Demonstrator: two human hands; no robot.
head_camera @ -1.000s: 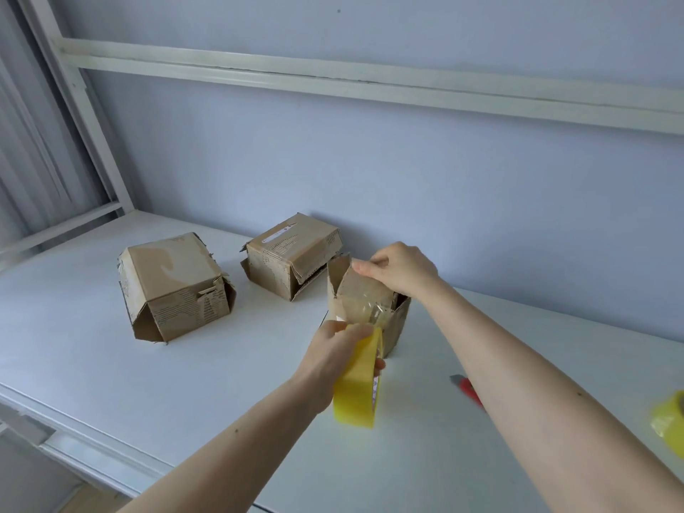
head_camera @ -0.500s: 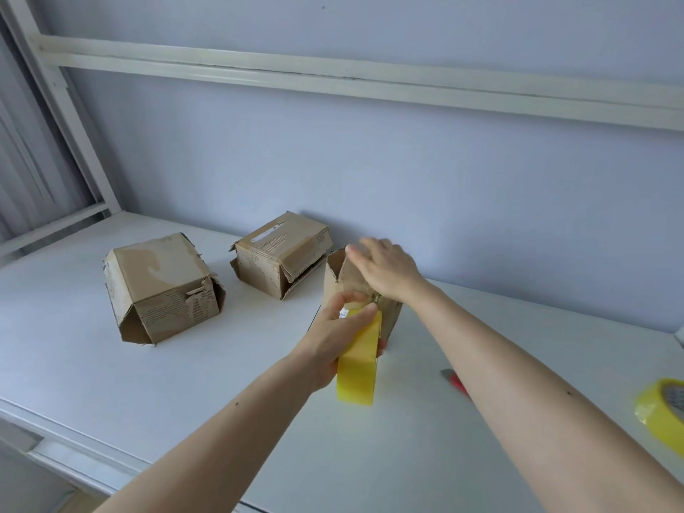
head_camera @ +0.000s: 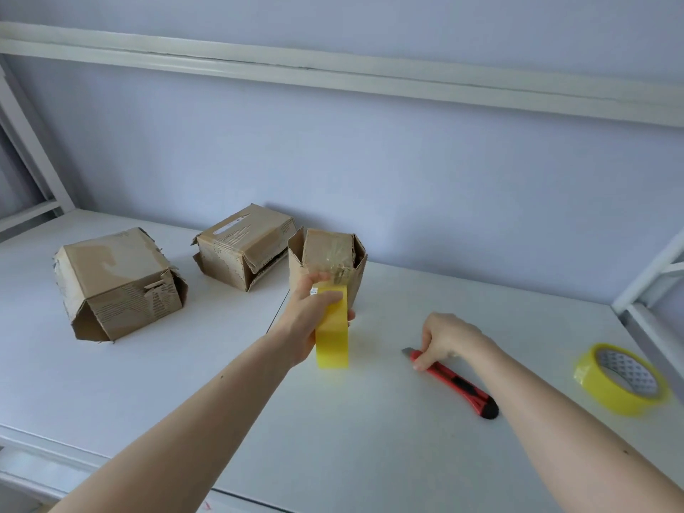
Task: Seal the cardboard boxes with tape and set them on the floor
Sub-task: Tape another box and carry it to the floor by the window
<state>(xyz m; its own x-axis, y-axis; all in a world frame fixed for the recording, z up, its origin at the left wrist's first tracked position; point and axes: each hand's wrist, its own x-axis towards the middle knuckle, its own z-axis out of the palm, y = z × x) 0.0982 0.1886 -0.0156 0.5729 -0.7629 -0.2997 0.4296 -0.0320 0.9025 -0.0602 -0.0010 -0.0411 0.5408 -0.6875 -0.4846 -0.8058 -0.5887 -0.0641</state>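
Three worn cardboard boxes stand on the white table. The small middle box has clear tape stretched over its top flap. My left hand grips a yellow tape roll just in front of that box, the tape strip running from the roll up to the box. My right hand is down on the table to the right, its curled fingers closing on the blade end of a red utility knife. A second box and a larger box sit further left with loose flaps.
A second yellow tape roll lies at the far right of the table. White metal frame bars rise at the right edge and along the left side. The wall stands close behind the boxes.
My right hand left the top of the small box and dropped to the red utility knife on the table. My left hand kept the tape roll in front of the box.
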